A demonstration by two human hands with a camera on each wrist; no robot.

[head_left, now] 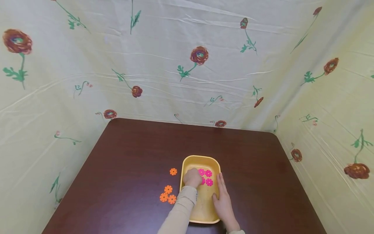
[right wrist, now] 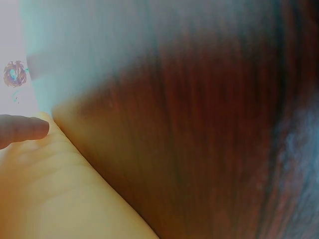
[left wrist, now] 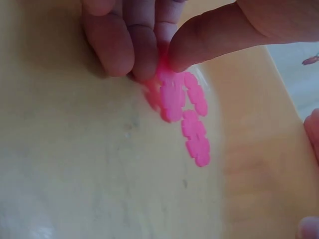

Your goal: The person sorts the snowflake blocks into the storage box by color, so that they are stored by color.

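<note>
Left wrist: left hand (left wrist: 149, 40) pinching pink disc (left wrist: 172, 97)

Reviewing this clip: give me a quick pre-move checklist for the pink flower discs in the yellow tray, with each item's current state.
1. Left hand has a grip on a pink disc: ok, thumb and fingers pinch it.
2. Right hand steadies the yellow tray: ok, rests along its right rim.
3. Other pink discs inside the tray: ok.
4. Orange discs on the table, outside the tray: ok.
5. Pinched disc lifted off the tray floor: cannot tell.
</note>
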